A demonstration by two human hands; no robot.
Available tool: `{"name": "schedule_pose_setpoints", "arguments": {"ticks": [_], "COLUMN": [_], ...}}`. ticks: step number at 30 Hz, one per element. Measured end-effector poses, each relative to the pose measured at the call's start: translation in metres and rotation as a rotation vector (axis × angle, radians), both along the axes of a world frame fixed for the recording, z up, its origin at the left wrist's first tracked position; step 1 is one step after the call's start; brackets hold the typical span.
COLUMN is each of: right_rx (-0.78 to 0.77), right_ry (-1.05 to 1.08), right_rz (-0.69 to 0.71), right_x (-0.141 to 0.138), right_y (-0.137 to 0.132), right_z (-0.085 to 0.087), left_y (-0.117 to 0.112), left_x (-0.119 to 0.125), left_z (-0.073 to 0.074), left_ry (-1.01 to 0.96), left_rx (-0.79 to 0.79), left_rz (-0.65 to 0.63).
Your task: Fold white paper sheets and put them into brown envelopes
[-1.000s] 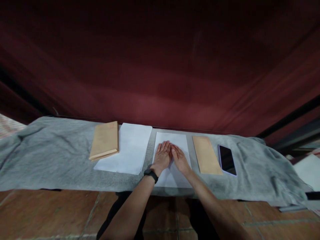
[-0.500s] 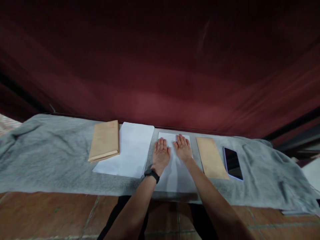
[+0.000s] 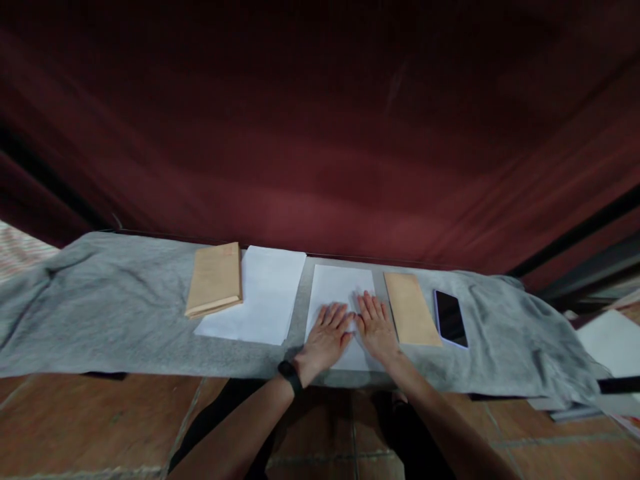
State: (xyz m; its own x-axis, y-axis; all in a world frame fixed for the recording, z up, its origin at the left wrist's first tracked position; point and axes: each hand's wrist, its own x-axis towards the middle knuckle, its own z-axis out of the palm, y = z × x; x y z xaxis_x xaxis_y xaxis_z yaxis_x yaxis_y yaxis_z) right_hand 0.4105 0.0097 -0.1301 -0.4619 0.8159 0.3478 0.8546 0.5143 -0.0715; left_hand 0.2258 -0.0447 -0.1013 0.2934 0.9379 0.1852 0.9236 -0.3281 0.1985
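Note:
A white sheet of paper lies on the grey cloth straight ahead. My left hand, with a black band at the wrist, rests flat on the sheet's near half, fingers stretched out. Beside it my right hand also lies flat and open on the paper, fingers spread. Neither hand holds anything. A tan envelope sits just right of the sheet, touching distance from my right hand.
A second white sheet lies to the left, with a stack of tan envelopes at its far left corner. A dark phone lies right of the single envelope. Behind is a dark red curtain; below, brown floor tiles.
Both hands have slid from the sheet's far end back toward me, to its near half, staying flat on the paper. They were pressed together, spread apart, and now lie side by side.

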Motion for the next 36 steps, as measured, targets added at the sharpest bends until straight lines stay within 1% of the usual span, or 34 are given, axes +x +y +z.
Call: {"name": "schedule_pose_setpoints", "arguments": {"ticks": [1, 2, 4, 6, 8, 10, 12, 14, 17, 20, 23, 25, 27, 29, 32, 34, 36], "right_rx": [-0.020, -0.041, -0.075, -0.093, -0.109, -0.122, -0.124, -0.115, -0.119, -0.152, -0.208, -0.274, -0.356, -0.430, -0.495, -0.515, -0.498], "right_ry": [-0.003, -0.004, 0.010, 0.050, 0.113, 0.194, 0.267, 0.308, 0.312, 0.295, 0.339, 0.424, 0.521, 0.603, 0.706, 0.764, 0.804], "right_rz": [0.061, 0.105, 0.132, 0.100, 0.071, 0.063, 0.064, 0.047, -0.013, -0.051, -0.048, -0.041, -0.022, 0.027, 0.095, 0.105, 0.093], "right_x": [0.003, 0.005, 0.013, 0.023, 0.035, 0.046, 0.053, 0.053, 0.042, 0.032, 0.034, 0.042, 0.054, 0.063, 0.067, 0.062, 0.055], "right_y": [-0.009, -0.016, -0.027, -0.032, -0.031, -0.028, -0.026, -0.025, -0.026, -0.021, -0.010, -0.001, 0.007, 0.013, 0.017, 0.018, 0.021], "right_z": [0.000, 0.000, 0.000, 0.000, 0.000, -0.002, -0.005, -0.007, -0.006, 0.001, 0.007, 0.010, 0.012, 0.014, 0.015, 0.017, 0.020], "left_y": [-0.006, -0.011, -0.017, -0.019, -0.020, -0.020, -0.017, -0.013, -0.006, 0.000, 0.002, 0.003, 0.003, 0.005, 0.007, 0.008, 0.010], "left_x": [0.002, 0.003, 0.000, -0.006, -0.016, -0.028, -0.040, -0.050, -0.057, -0.057, -0.057, -0.062, -0.069, -0.077, -0.084, -0.084, -0.082], "left_z": [0.000, 0.000, 0.001, 0.005, 0.011, 0.016, 0.022, 0.025, 0.026, 0.025, 0.028, 0.035, 0.045, 0.056, 0.068, 0.071, 0.070], "left_ry": [-0.003, -0.004, -0.006, -0.012, -0.035, -0.100, -0.222, -0.376, -0.642, -0.946, -1.176, -1.293, -1.393, -1.441, -1.388, -1.369, -1.413], "left_rx": [-0.011, -0.024, -0.051, -0.080, -0.106, -0.128, -0.153, -0.198, -0.242, -0.287, -0.423, -0.555, -0.668, -0.693, -0.707, -0.740, -0.757], "left_rz": [-0.046, -0.065, -0.032, 0.048, 0.163, 0.276, 0.359, 0.411, 0.466, 0.508, 0.543, 0.548, 0.551, 0.554, 0.568, 0.581, 0.576]}}
